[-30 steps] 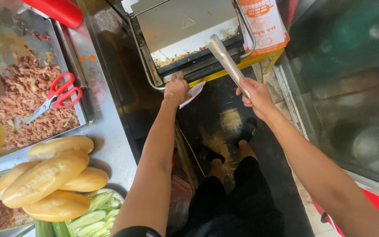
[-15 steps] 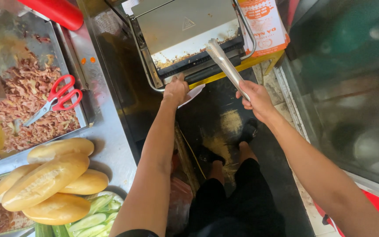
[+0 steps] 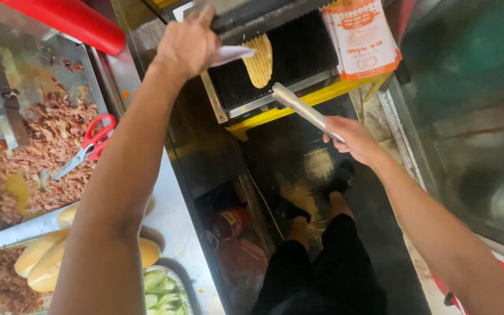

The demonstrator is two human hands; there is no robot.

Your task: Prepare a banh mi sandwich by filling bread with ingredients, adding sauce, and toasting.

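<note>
**Press lid up, tongs closing in on the bread**

Far left, a steel tray point(image 3: 7, 70) of shredded meat with red-handled scissors point(image 3: 91, 146) lying on top, and bread rolls point(image 3: 42, 265) stacked below it, well clear of the action. Moving in: the left hand point(image 3: 189, 45) is high, fingers curled closed around the lid handle of the grill press point(image 3: 287, 64), a scrap of white paper point(image 3: 231, 54) sticking out from the grip. Keep that lid fully raised and steady, I'd say, so nothing drops on the reach. There's the flattened, ridged bread point(image 3: 260, 60), lying on the dark ribbed plate near its left side. Right hand point(image 3: 351, 135) is wrapped shut around metal tongs point(image 3: 301, 108), tips just short of the bread; whether the tips are parted, I can't tell. Best approach looks low, pinching the near edge gently so the crust isn't crushed. A printed paper bag point(image 3: 361, 38) hangs just right of the plate.
</note>
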